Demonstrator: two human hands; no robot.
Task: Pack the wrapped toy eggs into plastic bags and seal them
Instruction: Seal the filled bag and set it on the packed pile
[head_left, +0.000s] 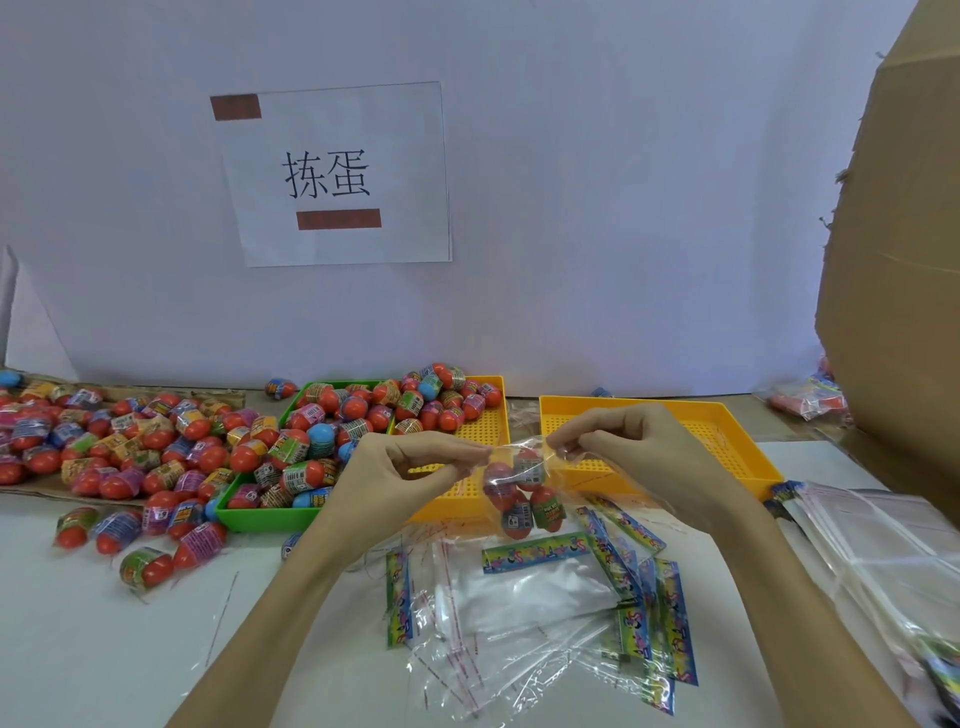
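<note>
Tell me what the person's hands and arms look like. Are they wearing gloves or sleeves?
No gloves and no sleeves. Both the left hand and the right hand are bare, and the forearms are bare all the way down to the bottom of the picture. No rings, watch or bracelets show. The fingernails look short and plain.

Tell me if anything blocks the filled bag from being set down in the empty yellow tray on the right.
Nothing visible does. Both hands, left hand and right hand, pinch the top of the filled bag, which hangs just in front of the right yellow tray. The visible tray floor is bare, with nothing between them.
</note>
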